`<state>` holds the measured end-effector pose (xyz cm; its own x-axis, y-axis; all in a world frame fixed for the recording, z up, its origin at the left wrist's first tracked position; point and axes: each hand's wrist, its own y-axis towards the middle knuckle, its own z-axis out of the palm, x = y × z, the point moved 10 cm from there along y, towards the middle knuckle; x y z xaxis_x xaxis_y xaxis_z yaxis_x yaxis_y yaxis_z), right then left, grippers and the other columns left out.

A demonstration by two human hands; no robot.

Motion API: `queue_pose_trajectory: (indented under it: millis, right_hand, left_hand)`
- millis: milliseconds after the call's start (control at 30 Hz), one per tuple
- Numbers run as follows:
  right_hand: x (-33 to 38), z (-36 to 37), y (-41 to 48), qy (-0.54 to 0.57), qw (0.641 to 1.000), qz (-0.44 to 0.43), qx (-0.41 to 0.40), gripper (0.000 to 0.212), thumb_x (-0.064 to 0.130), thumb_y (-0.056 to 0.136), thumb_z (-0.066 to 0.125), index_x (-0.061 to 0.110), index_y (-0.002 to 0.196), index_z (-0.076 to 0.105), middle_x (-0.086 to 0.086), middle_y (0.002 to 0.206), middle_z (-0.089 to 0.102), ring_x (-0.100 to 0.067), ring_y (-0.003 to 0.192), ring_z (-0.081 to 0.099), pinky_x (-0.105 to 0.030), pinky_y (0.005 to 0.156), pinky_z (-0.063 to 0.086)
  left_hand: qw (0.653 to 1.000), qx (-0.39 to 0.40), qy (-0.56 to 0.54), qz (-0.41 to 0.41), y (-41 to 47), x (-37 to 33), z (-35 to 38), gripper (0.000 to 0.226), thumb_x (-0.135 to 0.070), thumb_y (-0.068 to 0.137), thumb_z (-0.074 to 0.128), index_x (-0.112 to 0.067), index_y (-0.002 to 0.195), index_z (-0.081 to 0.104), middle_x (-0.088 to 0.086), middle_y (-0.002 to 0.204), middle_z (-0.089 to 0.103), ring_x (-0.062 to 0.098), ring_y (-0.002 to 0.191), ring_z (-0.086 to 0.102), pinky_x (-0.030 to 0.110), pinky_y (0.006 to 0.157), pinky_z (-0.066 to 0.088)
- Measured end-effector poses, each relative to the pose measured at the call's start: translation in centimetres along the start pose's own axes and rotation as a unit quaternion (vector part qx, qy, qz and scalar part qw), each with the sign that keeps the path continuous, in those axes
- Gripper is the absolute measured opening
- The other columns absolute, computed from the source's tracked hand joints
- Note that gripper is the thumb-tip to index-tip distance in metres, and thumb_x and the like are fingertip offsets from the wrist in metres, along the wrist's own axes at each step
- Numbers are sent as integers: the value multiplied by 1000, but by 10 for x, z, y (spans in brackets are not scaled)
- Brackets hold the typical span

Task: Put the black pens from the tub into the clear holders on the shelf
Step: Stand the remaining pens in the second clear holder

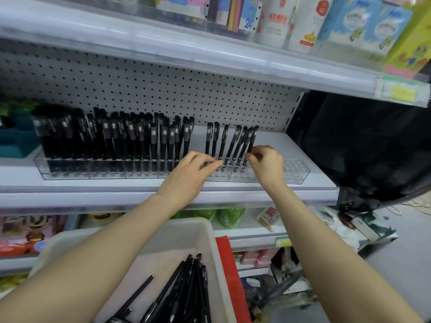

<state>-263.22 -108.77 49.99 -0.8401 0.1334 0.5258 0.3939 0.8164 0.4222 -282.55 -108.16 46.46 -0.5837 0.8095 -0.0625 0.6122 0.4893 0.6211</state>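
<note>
Pens like these should be light, stiff and smooth-barrelled, easy to pinch. A slick cap could slip, so the best hold is probably low on the barrel, near the end that goes into the socket. A loose heap lies in the tub, below the holders and nearer the person. The holders' left part is packed with upright pens. Toward their right end about 7 stand spaced and leaning, and the rightmost sockets are bare.

The right hand is curled, pinching the last pen low on its barrel just above the holders. The left hand reaches in with fingers nearly straight, tips touching the feet of the leaning pens and apparently gripping nothing.

The holders sit along the front of a white shelf. Behind them is pegboard, and above them an upper shelf of boxed goods — a cramped shop aisle, by the look.
</note>
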Motion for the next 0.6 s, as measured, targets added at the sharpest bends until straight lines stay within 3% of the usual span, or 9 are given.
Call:
queue_pose_trajectory:
  millis: [133, 233, 433, 500, 600]
  right_hand:
    - [8, -13, -27, 31, 997, 0, -64, 26, 17, 92, 63, 11, 117, 64, -4, 106, 65, -16, 91, 59, -35, 87, 50]
    - [27, -19, -58, 57, 993, -24, -96, 11, 13, 92, 61, 16, 102, 65, 3, 95, 65, -10, 82, 58, -34, 83, 52]
    - [71, 65, -151, 55, 986, -97, 125, 12, 5, 83, 64, 14, 88, 68, 10, 78, 66, -10, 70, 61, -24, 71, 48]
    - [74, 105, -186, 23, 968, -121, 220, 16, 4, 81, 62, 16, 89, 70, 6, 83, 68, -12, 73, 59, -24, 72, 45]
    - [68, 160, -232, -44, 920, -148, 361, 17, 6, 83, 62, 15, 95, 71, -4, 100, 70, -22, 91, 62, -29, 86, 47]
  left_hand:
    - [1000, -5, 0, 4, 0, -1, -2, 71, 7, 80, 71, -19, 143, 49, 5, 128, 54, 21, 120, 37, 33, 89, 50]
    - [1000, -9, -1, 10, -1, -1, -3, 69, 8, 80, 69, -17, 142, 50, 6, 127, 54, 23, 119, 37, 34, 91, 48]
    - [1000, 8, -19, 17, -1, 0, 0, 74, 16, 79, 61, -14, 145, 46, 8, 130, 51, 26, 121, 36, 38, 97, 43]
    - [1000, 10, -19, 18, -1, 1, 1, 74, 17, 79, 59, -13, 146, 46, 9, 129, 51, 27, 120, 37, 38, 97, 44]
    - [999, 17, -21, 19, -1, 1, 3, 74, 16, 81, 59, -14, 147, 43, 7, 131, 50, 26, 122, 37, 36, 99, 44]
